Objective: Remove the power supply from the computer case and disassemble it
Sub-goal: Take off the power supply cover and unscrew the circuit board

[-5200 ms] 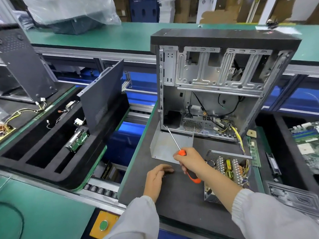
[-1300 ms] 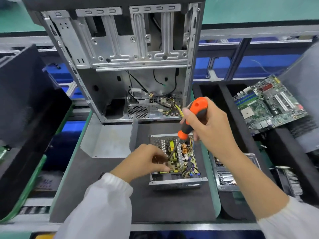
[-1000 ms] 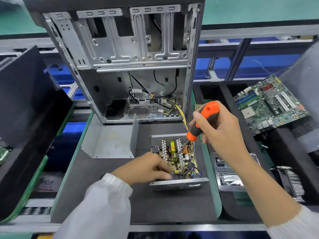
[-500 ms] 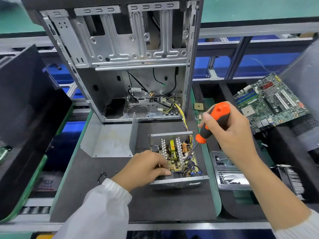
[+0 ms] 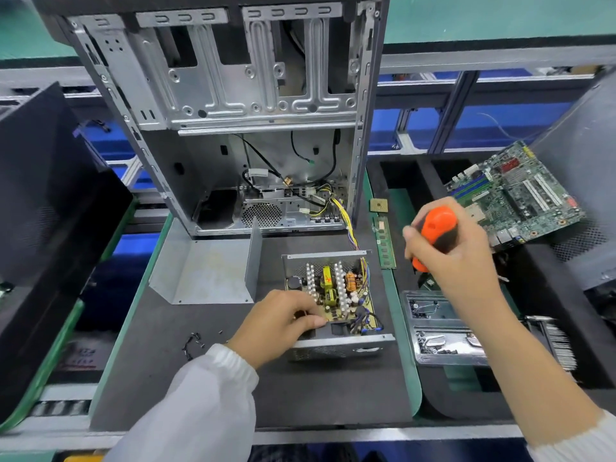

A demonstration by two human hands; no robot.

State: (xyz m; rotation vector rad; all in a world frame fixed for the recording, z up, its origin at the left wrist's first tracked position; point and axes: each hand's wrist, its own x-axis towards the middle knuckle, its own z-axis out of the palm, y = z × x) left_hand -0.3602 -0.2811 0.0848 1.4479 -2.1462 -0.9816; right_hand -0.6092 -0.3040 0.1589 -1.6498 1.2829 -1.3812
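Observation:
The power supply (image 5: 336,346) lies open on the black mat in front of the upright computer case (image 5: 233,105), its circuit board exposed. Yellow and coloured wires (image 5: 346,225) run from it into the case. Its bent metal cover (image 5: 206,271) lies to the left. My left hand (image 5: 283,323) reaches into the supply's near left corner, fingertips pinching at the board's edge; what they hold is too small to tell. My right hand (image 5: 446,251) grips an orange-handled screwdriver (image 5: 433,228) to the right of the supply, off the mat, its tip pointing down behind my hand.
A clear tray of screws (image 5: 440,331) sits right of the mat. A RAM stick (image 5: 386,245) and a CPU chip (image 5: 379,205) lie beside the case. A motherboard (image 5: 513,195) rests at far right. Loose screws (image 5: 193,341) lie on the mat; a black panel (image 5: 43,201) stands at left.
My right hand has carried the screwdriver out of the power supply and to the right, over the tray area. My left hand stays at the supply's near left corner.

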